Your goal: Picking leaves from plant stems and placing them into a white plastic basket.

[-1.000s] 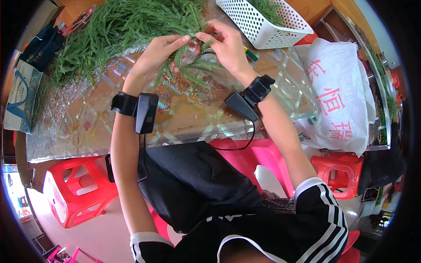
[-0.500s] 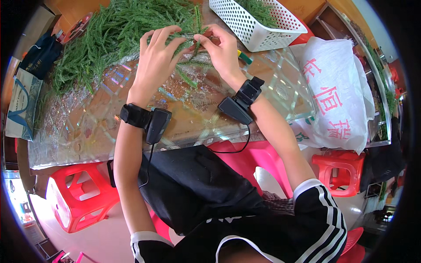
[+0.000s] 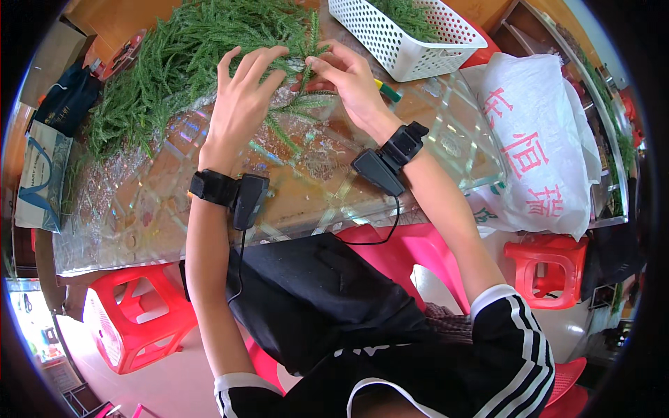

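Observation:
My right hand (image 3: 357, 82) pinches a green needle-leaved sprig (image 3: 300, 108) between thumb and forefinger, over the far part of the table. Some of the sprig's side shoots hang down toward me, and one stands up beyond my fingers. Just left of it is my left hand (image 3: 242, 97), its fingers bent but apart, with nothing visible in them. A large pile of similar green sprigs (image 3: 181, 52) lies beyond and to the left of that hand. My left fingertips are close to the pile's near edge.
A white perforated basket (image 3: 446, 63) with more greenery stands at the far right. Beside my right wrist lies a green-and-yellow stick-like tool (image 3: 388, 91). A stuffed white plastic bag (image 3: 533, 153) rests on the table's right side. Red stools (image 3: 136, 313) stand below.
My left hand has drawn slightly left, away from the sprig, and its fingers have opened. My right hand still pinches the sprig. The view has shifted slightly.

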